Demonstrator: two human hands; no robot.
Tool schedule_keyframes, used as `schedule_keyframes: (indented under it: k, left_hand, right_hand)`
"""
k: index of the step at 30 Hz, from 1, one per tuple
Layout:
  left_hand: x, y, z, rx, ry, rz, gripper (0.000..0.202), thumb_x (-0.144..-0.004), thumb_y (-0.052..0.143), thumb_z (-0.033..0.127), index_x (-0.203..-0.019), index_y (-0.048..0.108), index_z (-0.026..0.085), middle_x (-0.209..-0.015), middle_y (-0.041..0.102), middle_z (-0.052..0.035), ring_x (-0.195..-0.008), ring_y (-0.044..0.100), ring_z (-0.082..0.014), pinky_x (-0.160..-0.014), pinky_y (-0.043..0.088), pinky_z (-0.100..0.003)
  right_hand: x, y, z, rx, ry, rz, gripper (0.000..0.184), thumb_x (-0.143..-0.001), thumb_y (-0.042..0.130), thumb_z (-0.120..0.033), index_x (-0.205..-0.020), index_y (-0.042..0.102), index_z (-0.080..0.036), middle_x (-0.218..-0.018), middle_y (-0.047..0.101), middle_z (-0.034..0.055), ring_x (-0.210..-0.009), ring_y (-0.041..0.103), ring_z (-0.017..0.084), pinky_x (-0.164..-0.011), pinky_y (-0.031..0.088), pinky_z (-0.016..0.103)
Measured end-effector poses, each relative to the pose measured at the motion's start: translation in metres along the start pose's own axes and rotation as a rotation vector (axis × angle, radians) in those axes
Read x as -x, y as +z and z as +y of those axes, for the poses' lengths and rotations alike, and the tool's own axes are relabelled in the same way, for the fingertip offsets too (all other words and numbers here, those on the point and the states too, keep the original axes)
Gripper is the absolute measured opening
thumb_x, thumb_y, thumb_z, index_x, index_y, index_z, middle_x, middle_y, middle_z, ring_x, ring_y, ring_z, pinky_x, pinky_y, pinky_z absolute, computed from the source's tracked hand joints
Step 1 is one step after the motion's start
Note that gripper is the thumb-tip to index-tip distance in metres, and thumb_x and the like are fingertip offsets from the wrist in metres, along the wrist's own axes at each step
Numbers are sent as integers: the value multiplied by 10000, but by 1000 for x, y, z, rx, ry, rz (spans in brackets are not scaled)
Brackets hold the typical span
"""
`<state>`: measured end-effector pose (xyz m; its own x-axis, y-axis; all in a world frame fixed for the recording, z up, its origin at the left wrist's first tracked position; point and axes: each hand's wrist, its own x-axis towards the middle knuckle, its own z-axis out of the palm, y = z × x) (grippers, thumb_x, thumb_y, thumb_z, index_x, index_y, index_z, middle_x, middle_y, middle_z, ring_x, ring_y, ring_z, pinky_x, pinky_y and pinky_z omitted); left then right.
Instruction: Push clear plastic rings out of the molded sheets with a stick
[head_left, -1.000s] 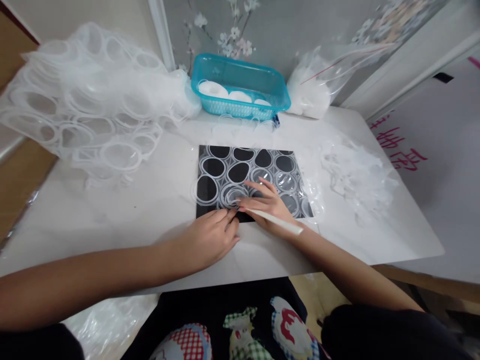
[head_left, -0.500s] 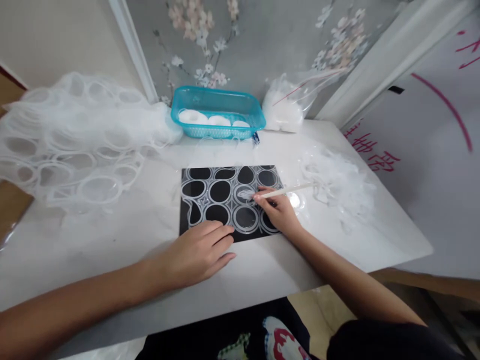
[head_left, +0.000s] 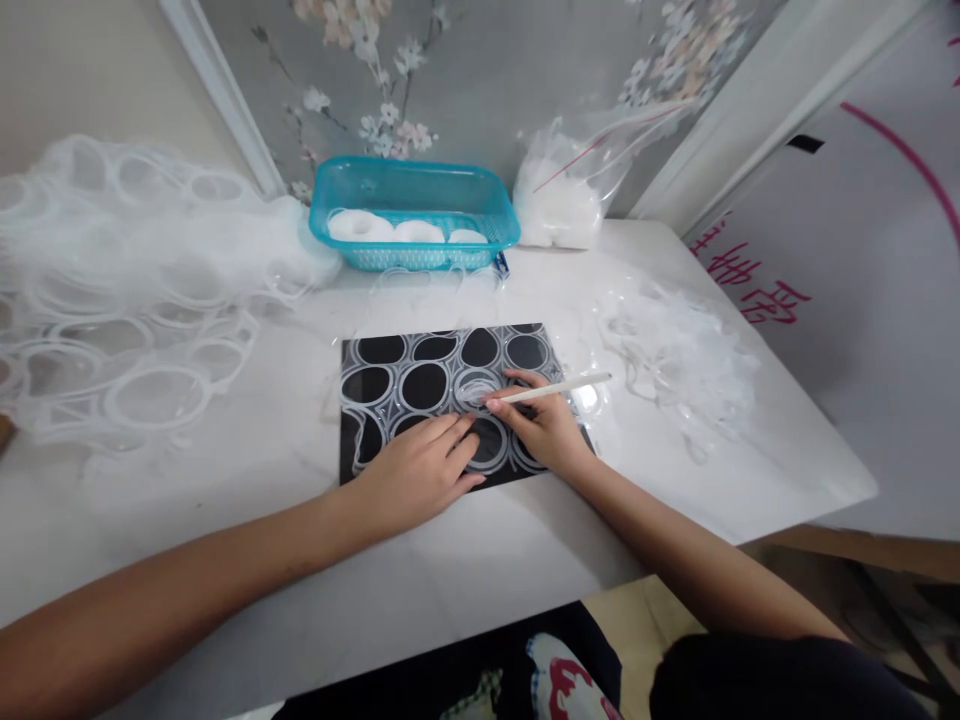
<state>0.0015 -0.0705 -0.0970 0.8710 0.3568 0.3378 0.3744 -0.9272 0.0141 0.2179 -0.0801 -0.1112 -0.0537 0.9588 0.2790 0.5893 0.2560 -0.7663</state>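
Note:
A black mat (head_left: 352, 452) lies on the white table (head_left: 480, 560) with a clear plastic sheet of round rings (head_left: 424, 385) on top. My left hand (head_left: 416, 472) rests flat on the sheet's near edge, fingers stretched out. My right hand (head_left: 544, 425) pinches a thin white stick (head_left: 559, 388), its tip touching a ring near the mat's middle.
A teal basket (head_left: 412, 190) with white round pieces stands at the back. A clear bag (head_left: 559, 200) of white pieces is beside it. A big heap of punched plastic sheets (head_left: 127, 280) fills the left; loose plastic scraps (head_left: 682, 355) lie right. A white board with red writing (head_left: 847, 260) stands right.
My left hand slid forward onto the sheet on the mat. The right hand turned the stick from pointing back toward me to pointing right, its tip on a ring. The view tilted up.

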Motion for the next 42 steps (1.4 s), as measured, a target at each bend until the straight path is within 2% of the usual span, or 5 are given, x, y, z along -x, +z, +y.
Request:
schedule_keyframes:
  k: [9, 15, 23, 36, 42]
  left_hand:
    - [0, -2, 1, 175, -95, -70, 454, -932, 568, 413, -1195, 592, 44, -1271, 622, -209, -1176, 582, -297, -1005, 481, -419]
    - [4, -12, -3, 180, -95, -138, 450, -951, 540, 448, -1197, 609, 77, -1333, 604, -177, -1231, 565, -278, -1014, 479, -399]
    - [23, -17, 41, -71, 149, -47, 364, -972, 523, 298, -1098, 671, -9, -1102, 716, -205, -1043, 674, -302, -906, 536, -385]
    - [24, -12, 49, -67, 113, -118, 448, -973, 518, 352, -1194, 617, -25, -1224, 652, -244, -1132, 626, -324, -989, 478, -415]
    - [18, -14, 48, 24, 42, -134, 427, -943, 562, 361, -1171, 631, 7, -1199, 675, -204, -1126, 625, -298, -993, 476, -391]
  right_hand:
    - [-13, -11, 2, 345, -270, -69, 202, -922, 572, -229, -991, 728, -337, -1004, 765, 4, -1143, 617, 276, -1097, 368, 558]
    - [-54, -48, -7, 278, -46, 417, 305, -988, 425, -305, -969, 726, -261, -1025, 718, 65, -1044, 640, 267, -970, 455, 545]
    - [58, -5, -29, 26, -6, -77, 144, -916, 610, -306, -949, 748, -282, -953, 762, 46, -1108, 634, 276, -964, 491, 520]
    - [53, -6, -24, 19, -13, -70, 134, -920, 615, -309, -930, 745, -282, -923, 772, 20, -1127, 625, 267, -990, 456, 503]
    - [64, -2, -27, 220, -299, -72, 144, -941, 581, -219, -982, 716, -251, -979, 772, 14, -1108, 633, 252, -954, 474, 460]
